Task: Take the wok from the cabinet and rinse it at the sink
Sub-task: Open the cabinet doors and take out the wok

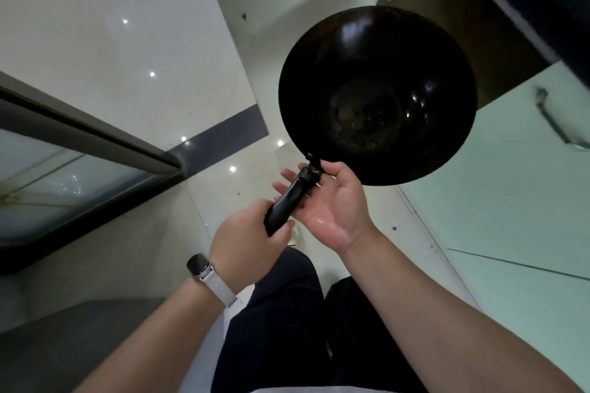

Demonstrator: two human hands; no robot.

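A round black wok [376,96] hangs in the air in front of the open cabinet [453,19], its inside facing me. Its black handle [289,201] points down toward me. My left hand [245,242], with a watch on the wrist, is closed round the end of the handle. My right hand [332,204] cups the handle from below near the wok's rim, palm up, thumb on the joint, fingers loosely curled. The sink is not in view.
The open cabinet door [236,41] stands to the left of the wok. A closed pale green door with a metal handle [555,124] is at the right. Glossy tiled floor [95,41] lies below; a dark-framed glass panel [64,153] at left. My legs are underneath.
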